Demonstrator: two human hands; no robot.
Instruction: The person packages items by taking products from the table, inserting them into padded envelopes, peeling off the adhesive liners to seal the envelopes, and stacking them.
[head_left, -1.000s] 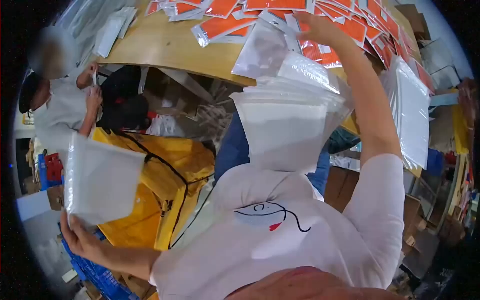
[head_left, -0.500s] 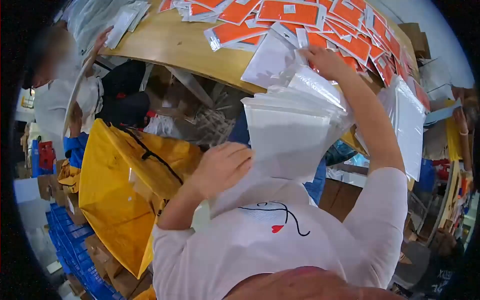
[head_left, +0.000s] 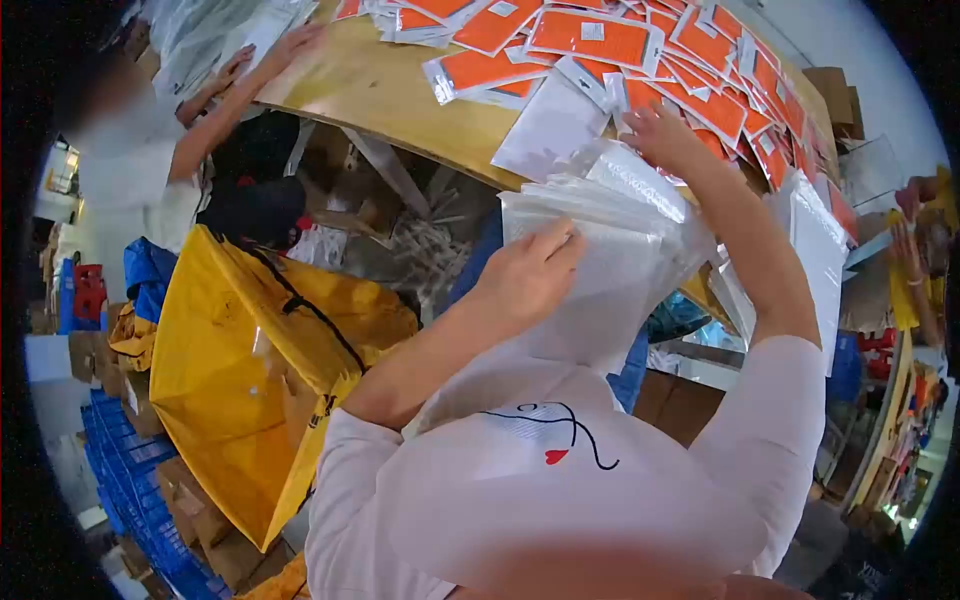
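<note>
At the counter, orange packs lie past the sleeves, which fan out btw. it & our torso. Best we lift one sleeve at a time w/ a light pinch, so the rest don't slip. Our hands are apart: L hand palm-down at the sleeves, R hand by their far end, fingers bent; can't tell if either grips.

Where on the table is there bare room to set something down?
The pale wooden tabletop is bare between the co-worker's outstretched hand and the orange rectangular packets. It is crowded rightward, where those packets overlap, and at the near edge, where translucent white plastic sleeves fan out by the right hand.
</note>
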